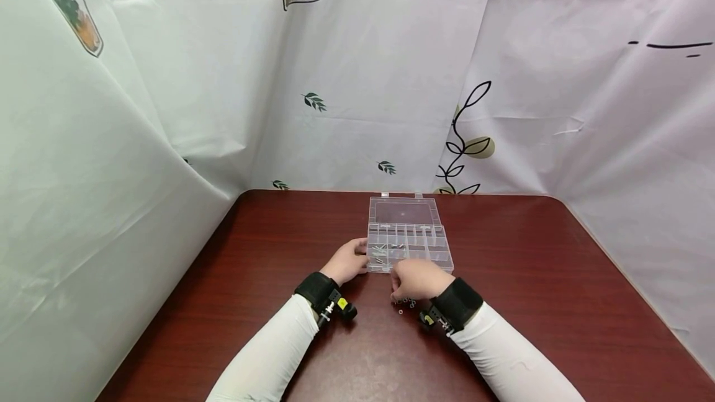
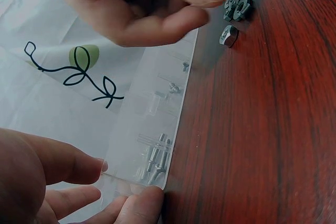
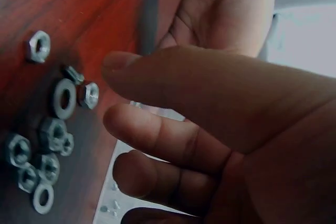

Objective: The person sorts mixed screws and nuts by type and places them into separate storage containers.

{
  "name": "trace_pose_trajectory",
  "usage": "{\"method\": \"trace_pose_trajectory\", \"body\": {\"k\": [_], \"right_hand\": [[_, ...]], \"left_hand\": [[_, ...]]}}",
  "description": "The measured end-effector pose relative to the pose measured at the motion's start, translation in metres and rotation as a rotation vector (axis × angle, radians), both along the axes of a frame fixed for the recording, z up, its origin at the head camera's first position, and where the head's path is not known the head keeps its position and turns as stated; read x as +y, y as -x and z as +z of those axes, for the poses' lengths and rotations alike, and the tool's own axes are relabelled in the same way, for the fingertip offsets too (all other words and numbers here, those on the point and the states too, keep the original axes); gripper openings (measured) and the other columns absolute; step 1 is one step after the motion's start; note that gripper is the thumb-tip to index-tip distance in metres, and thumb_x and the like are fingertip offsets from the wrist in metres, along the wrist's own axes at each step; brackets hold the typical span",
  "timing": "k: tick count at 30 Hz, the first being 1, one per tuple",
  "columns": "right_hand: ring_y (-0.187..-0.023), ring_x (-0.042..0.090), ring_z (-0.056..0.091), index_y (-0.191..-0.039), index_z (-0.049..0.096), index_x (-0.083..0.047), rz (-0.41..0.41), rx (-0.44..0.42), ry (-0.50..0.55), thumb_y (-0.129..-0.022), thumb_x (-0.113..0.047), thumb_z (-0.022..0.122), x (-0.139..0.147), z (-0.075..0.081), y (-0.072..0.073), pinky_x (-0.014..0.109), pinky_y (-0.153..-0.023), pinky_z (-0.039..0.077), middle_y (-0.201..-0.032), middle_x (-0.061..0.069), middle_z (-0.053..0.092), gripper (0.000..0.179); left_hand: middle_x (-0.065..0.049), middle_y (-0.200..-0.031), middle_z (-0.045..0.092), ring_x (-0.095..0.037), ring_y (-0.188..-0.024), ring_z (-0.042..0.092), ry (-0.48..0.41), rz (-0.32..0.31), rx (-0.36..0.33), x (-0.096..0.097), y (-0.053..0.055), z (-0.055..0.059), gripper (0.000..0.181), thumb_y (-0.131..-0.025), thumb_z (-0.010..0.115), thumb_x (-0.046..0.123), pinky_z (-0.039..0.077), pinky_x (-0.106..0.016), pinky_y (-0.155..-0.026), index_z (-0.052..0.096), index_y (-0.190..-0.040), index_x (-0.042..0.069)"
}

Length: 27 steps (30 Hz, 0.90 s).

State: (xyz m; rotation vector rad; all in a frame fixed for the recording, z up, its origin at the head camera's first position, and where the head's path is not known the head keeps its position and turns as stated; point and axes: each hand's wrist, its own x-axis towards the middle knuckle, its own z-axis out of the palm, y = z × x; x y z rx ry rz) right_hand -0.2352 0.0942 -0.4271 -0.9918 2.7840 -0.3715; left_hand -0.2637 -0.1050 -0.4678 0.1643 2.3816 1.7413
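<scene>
A clear plastic compartment box (image 1: 410, 268) lies on the table with its lid (image 1: 403, 211) raised at the back. My left hand (image 1: 346, 261) holds the box's left end, thumb at the front corner and fingers along the side. Bolts (image 2: 157, 156) lie in the compartment nearest that corner. In front of the box, my right hand (image 1: 420, 279) is low over the table, thumb and forefinger bent towards each other with a gap between their tips. Just beside these tips in the right wrist view lie several hex nuts (image 3: 19, 150) and flat washers (image 3: 64, 99).
The dark red wooden table (image 1: 503, 234) extends to both sides of the box. White printed cloth (image 1: 363, 79) hangs behind it and along its sides. Each wrist wears a black strap with a camera; the left camera (image 1: 349, 311) hangs near the table surface.
</scene>
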Motion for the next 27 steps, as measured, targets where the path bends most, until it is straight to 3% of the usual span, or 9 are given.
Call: {"method": "trace_pose_trajectory", "body": {"k": [6, 27], "right_hand": [[-0.049, 0.005, 0.044, -0.055, 0.058, -0.022, 0.049, 0.015, -0.006, -0.068, -0.02, 0.076, -0.0018, -0.0041, -0.0014, 0.025, -0.045, 0.038, -0.052, -0.015, 0.048, 0.022], [-0.047, 0.006, 0.044, -0.056, 0.056, -0.022, 0.056, 0.017, -0.03, -0.065, -0.011, 0.071, -0.0064, -0.0097, -0.0045, 0.024, -0.043, 0.034, -0.05, -0.013, 0.046, 0.021]], "left_hand": [[-0.027, -0.132, 0.051, -0.035, -0.112, 0.06, 0.002, -0.002, -0.001, 0.0, -0.0008, 0.0016, 0.054, -0.098, 0.053, -0.002, 0.059, -0.04, -0.086, 0.037, -0.149, -0.004], [-0.029, -0.133, 0.051, -0.037, -0.112, 0.061, 0.037, -0.009, 0.021, -0.0006, -0.0009, -0.0004, 0.054, -0.097, 0.053, -0.002, 0.059, -0.041, -0.084, 0.037, -0.149, -0.005]]}}
